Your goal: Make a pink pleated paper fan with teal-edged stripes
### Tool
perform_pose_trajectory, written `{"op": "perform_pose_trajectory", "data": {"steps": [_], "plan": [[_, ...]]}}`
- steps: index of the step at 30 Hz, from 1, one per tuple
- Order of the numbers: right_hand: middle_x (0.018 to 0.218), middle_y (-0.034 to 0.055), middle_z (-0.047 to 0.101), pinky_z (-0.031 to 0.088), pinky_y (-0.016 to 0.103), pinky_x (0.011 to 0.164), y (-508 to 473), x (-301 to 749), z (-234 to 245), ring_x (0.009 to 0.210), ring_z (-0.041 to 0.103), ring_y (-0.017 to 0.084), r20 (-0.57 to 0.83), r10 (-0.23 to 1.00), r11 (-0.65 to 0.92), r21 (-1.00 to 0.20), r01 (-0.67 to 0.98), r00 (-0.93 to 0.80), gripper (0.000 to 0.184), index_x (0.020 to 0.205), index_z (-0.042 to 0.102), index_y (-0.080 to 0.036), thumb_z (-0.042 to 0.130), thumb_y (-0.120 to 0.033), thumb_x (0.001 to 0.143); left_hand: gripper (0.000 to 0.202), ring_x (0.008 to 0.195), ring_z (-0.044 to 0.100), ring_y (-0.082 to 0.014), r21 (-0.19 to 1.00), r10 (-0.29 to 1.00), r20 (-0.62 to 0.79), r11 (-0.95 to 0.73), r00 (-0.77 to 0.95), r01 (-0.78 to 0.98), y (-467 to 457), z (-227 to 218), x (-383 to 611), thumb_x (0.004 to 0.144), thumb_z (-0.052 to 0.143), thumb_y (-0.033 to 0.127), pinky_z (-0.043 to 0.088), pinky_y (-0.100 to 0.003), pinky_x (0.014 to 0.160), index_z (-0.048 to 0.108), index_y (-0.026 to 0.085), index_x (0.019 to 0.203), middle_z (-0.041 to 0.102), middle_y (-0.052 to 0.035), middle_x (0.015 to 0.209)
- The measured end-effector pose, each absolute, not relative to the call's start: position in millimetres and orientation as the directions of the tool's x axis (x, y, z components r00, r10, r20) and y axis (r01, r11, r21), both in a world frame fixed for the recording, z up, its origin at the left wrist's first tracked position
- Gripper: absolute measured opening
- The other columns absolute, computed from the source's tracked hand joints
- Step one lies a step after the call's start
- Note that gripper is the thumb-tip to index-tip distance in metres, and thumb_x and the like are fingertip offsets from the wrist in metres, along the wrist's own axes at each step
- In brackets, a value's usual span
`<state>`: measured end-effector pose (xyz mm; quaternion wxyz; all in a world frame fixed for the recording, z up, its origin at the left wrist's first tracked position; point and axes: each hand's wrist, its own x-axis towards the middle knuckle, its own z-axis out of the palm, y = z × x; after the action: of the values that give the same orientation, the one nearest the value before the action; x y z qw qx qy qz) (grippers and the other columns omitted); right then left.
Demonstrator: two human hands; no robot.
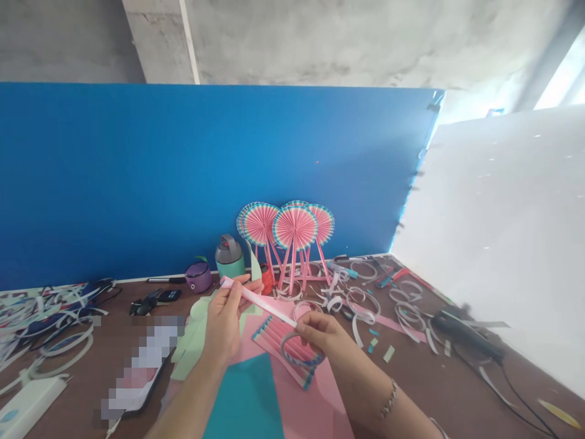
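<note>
Between my hands stretches a narrow folded pink paper strip (pixel 256 299) with white tape along it. My left hand (pixel 226 317) is closed on its upper left end, thumb on top. Fingers of my right hand (pixel 317 332) pinch the white tape at the lower right end, and a greyish curled loop of tape (pixel 282 352) hangs below them. Under that loop lies a pleated pink paper piece (pixel 274 341) with teal-striped edges, partly hidden by the right hand. Beneath are pink paper (pixel 306 405) and a teal sheet (pixel 247 396).
Pink pleated paper fans on stands (pixel 295 228) stand against the blue partition (pixel 183 171). Nearby are a green-and-grey container (pixel 230 259) and a purple pot (pixel 198 277). Curled tape strips (pixel 363 305) litter the right, near a black glue gun (pixel 468 335). A phone (pixel 146 366) lies left.
</note>
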<state>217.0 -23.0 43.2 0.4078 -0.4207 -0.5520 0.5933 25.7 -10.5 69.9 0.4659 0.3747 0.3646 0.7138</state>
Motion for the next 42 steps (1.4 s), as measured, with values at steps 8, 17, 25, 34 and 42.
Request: {"op": "perform_pose_trajectory", "data": {"steps": [8,17,25,34,42], "plan": [[0.047,-0.0056,0.046,0.027,0.018,0.038,-26,216,44,0.040,0.040,0.006,-0.151,0.925,-0.140,-0.989,0.054,-0.348,0.035,0.066,0.057,-0.017,0.066,-0.051,0.065,0.034,0.086,0.068,-0.0240,0.877,0.936,0.285,-0.342,-0.207,-0.338,-19,76,23,0.077,0.064,0.044,0.052,-0.036,0.079,0.063,0.015,0.094,0.074,-0.0079,0.081],[0.050,-0.0056,0.040,0.024,0.022,0.043,-21,214,36,0.044,0.028,0.006,-0.053,0.967,-0.053,-0.999,0.009,-0.250,0.042,0.073,0.069,-0.016,0.072,-0.055,0.059,0.031,0.092,0.066,-0.0243,0.883,0.875,0.443,-0.464,-0.196,-0.075,-25,79,16,0.085,0.054,0.042,0.050,-0.034,0.084,0.066,0.015,0.094,0.072,-0.0091,0.093],[0.084,0.0017,0.055,0.040,0.027,0.064,-28,217,43,0.065,0.046,0.012,-0.019,0.980,0.010,-0.989,0.145,-0.197,0.053,0.113,0.064,-0.023,0.065,-0.053,0.070,0.034,0.100,0.062,-0.0252,0.892,0.856,0.451,-0.443,-0.255,0.089,-27,82,12,0.085,0.052,0.044,0.045,-0.034,0.091,0.068,0.017,0.097,0.071,-0.0089,0.097],[0.086,0.0046,0.062,0.038,0.030,0.070,-31,221,44,0.078,0.054,0.020,0.135,0.980,0.184,-0.892,0.412,-0.144,0.041,0.105,0.058,-0.023,0.032,-0.052,0.091,0.036,0.094,0.065,-0.0251,0.901,0.862,0.423,-0.432,-0.279,0.030,-20,77,15,0.085,0.053,0.045,0.047,-0.037,0.089,0.064,0.015,0.101,0.071,-0.0101,0.095],[0.055,-0.0004,0.054,0.035,0.027,0.058,-28,225,45,0.058,0.053,0.018,0.069,0.992,0.114,-0.850,0.515,-0.107,0.041,0.094,0.062,-0.023,0.031,-0.049,0.090,0.035,0.094,0.065,-0.0236,0.929,0.890,0.341,-0.369,-0.301,-0.039,-20,77,25,0.084,0.054,0.045,0.049,-0.035,0.086,0.064,0.014,0.098,0.070,-0.0108,0.099]]}}
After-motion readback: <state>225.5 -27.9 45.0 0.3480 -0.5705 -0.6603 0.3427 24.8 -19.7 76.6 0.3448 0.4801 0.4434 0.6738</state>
